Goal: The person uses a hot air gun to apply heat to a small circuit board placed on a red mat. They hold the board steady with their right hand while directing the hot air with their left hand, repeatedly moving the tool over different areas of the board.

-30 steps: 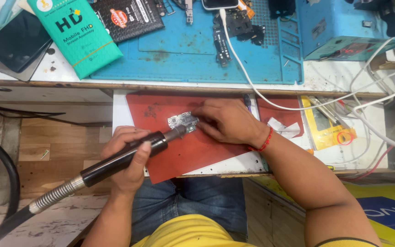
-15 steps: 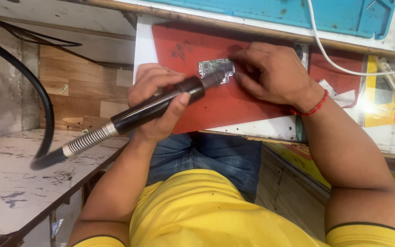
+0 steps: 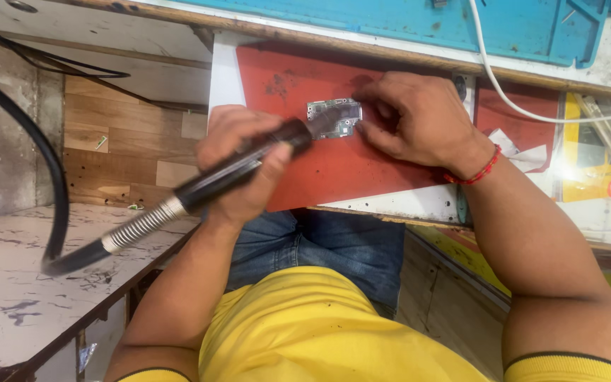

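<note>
Since half a second ago, little shifts: both hands stay over the red mat (image 3: 362,170), which lies on the white board (image 3: 222,78). I see my left hand (image 3: 238,166) wrapped fully around the black rotary handpiece (image 3: 238,168), its tip on the small circuit board (image 3: 334,117). My right hand (image 3: 411,124) presses curled fingers against that board's edge, pinning it to the mat.
</note>
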